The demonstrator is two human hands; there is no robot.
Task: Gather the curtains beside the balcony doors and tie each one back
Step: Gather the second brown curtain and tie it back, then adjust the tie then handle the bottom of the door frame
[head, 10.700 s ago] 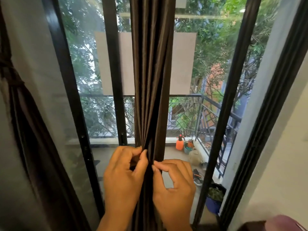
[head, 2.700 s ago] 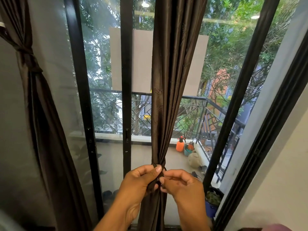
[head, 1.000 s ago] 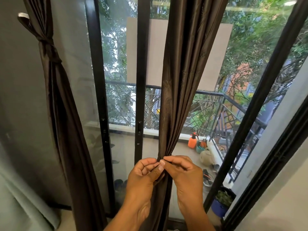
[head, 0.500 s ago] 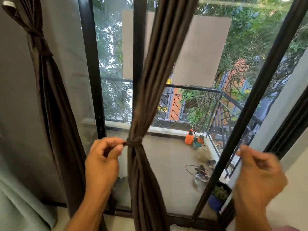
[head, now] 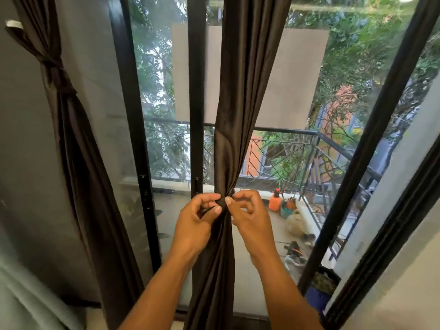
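A dark brown curtain (head: 240, 96) hangs in front of the glass balcony doors, bunched into a narrow waist by a dark tie (head: 223, 203) at mid height. My left hand (head: 198, 221) pinches the tie from the left with thumb and fingertips. My right hand (head: 250, 215) meets it from the right, fingers curled, thumb and forefinger at the tie. A second brown curtain (head: 78, 148) hangs at the far left, bound high up with its own tie (head: 53, 65).
Black door frames (head: 133, 129) stand left and right of the middle curtain. Behind the glass lies a balcony with a railing (head: 297, 153), an orange spray bottle (head: 274, 201), pots and clutter on the floor. A light wall (head: 409, 289) rises at right.
Half a second ago my hands were apart, the right one far off to the right. Now both hands have come back together on the tie, and the curtain hangs straighter.
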